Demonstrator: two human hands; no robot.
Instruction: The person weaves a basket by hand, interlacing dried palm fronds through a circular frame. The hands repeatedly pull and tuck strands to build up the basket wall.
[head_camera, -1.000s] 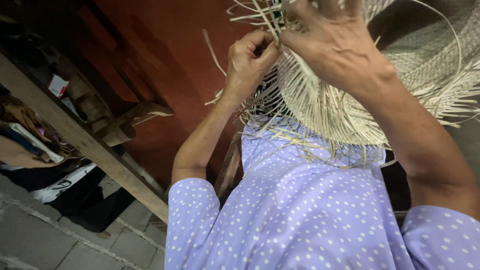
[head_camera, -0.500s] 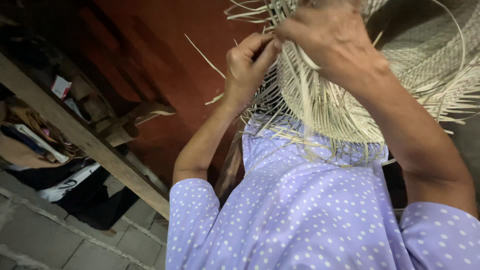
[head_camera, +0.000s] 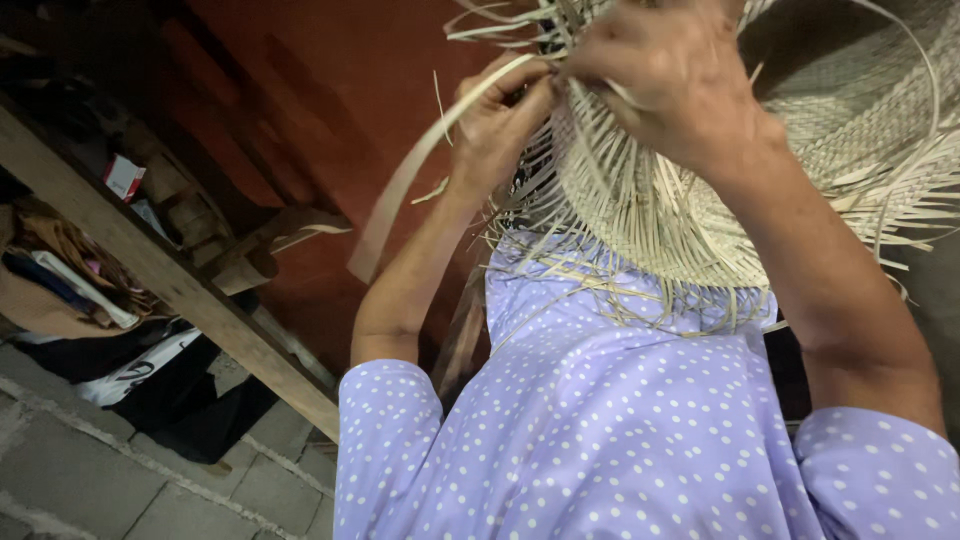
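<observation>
While your left hand (head_camera: 495, 120) pinches the loose straw strip (head_camera: 400, 195) beside the woven straw hat (head_camera: 640, 210), keep it taut; your right hand (head_camera: 670, 80) grips the hat's unfinished edge, above your dotted lilac dress (head_camera: 620, 440); hold it steady.

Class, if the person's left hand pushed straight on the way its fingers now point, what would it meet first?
Probably the pale woven straw hat: the left hand already pinches strands at its edge, beside the right hand; depth is unclear.
</observation>
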